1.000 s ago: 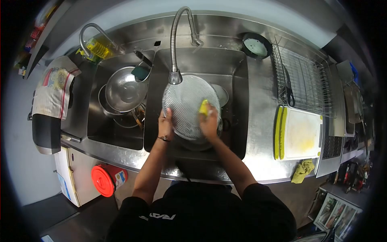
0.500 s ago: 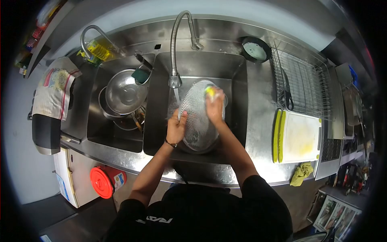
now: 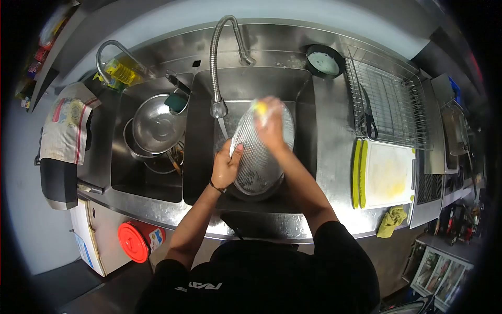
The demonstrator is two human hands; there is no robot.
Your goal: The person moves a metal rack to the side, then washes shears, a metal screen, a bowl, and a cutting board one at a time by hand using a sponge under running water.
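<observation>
A: Your left hand is closed on the left rim of the round mesh tray, thumb laid across its face; the tray stands tilted on edge inside the right sink, just beside the tap head.

B: Your right hand is up at the tray's top edge, closed around the yellow sponge; it is blurred, so I cannot tell exactly how the fingers sit.

A: I judge the left grip sound; hold the rim firmly so the tray does not turn under the sponge; whether its lower edge rests on anything I cannot tell, but a resting edge would spare your wrist.

B: Press the sponge flat, not on a corner; mesh traps scraps in its holes, so work in small circles and cross each patch from two directions.

A: Turn the tray a little with your left hand as you go; that brings each part of the rim under your right hand without a long reach.

B: Mind the tap head; it hangs close to your left thumb, and a knock there would likely splash over the bench.

A: The bowls to your left are well apart; they do not crowd you.

B: Check the back face too; it is hidden from here.
</observation>
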